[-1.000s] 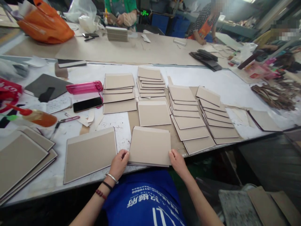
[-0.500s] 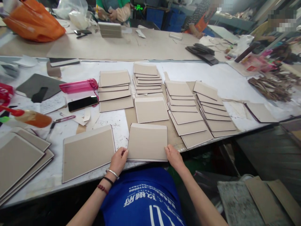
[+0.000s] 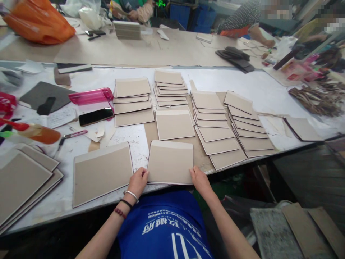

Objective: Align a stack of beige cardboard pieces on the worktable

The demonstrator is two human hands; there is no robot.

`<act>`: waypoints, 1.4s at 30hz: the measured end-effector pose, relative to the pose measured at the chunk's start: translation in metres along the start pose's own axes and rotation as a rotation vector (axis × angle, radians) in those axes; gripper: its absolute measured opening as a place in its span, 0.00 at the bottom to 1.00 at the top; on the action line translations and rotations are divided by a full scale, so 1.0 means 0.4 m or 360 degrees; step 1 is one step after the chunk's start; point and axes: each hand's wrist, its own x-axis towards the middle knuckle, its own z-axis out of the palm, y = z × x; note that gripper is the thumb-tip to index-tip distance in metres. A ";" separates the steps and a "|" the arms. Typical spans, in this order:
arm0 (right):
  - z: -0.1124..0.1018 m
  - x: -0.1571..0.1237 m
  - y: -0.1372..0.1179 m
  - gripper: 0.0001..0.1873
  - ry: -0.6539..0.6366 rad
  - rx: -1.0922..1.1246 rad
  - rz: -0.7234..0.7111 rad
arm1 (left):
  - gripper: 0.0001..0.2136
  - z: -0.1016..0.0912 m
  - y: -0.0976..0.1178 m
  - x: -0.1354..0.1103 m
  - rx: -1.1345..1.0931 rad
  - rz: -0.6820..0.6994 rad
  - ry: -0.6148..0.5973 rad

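Note:
A beige rectangular panel [image 3: 170, 162] with dark edges lies at the table's front edge, before my body. My left hand [image 3: 138, 180] is closed on its lower left side, and my right hand [image 3: 199, 178] pinches its lower right side. Left of it lies a larger panel of the same look [image 3: 102, 174]. Just behind, another panel [image 3: 175, 124] rests on the table. Overlapping rows of such panels stand further back: one at left [image 3: 133, 117], one in the middle [image 3: 168, 77], and two at right [image 3: 222, 145] [image 3: 250, 144].
At left lie a pink case [image 3: 91, 96], a black phone [image 3: 96, 116], a bottle of amber liquid [image 3: 43, 134] and a stack of larger panels [image 3: 24, 183]. Dark scraps [image 3: 315, 100] lie at far right. People work across the table [image 3: 88, 54].
My hands keep their hold on the panel, with almost no movement. The view has shifted slightly. At the back right, a person's arm has moved to the right.

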 end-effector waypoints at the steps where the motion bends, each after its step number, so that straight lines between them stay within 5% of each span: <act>1: -0.003 -0.001 -0.003 0.12 -0.0018 -0.0013 0.0023 | 0.06 0.000 0.001 0.001 0.0010 -0.0008 -0.0003; 8: -0.029 -0.009 -0.021 0.15 -0.0149 -0.0089 0.0144 | 0.07 -0.001 0.007 0.005 0.0060 -0.0036 0.0001; 42: -0.004 0.001 -0.003 0.13 -0.0067 0.0033 0.0085 | 0.07 -0.001 0.006 0.013 0.0225 0.0063 -0.0048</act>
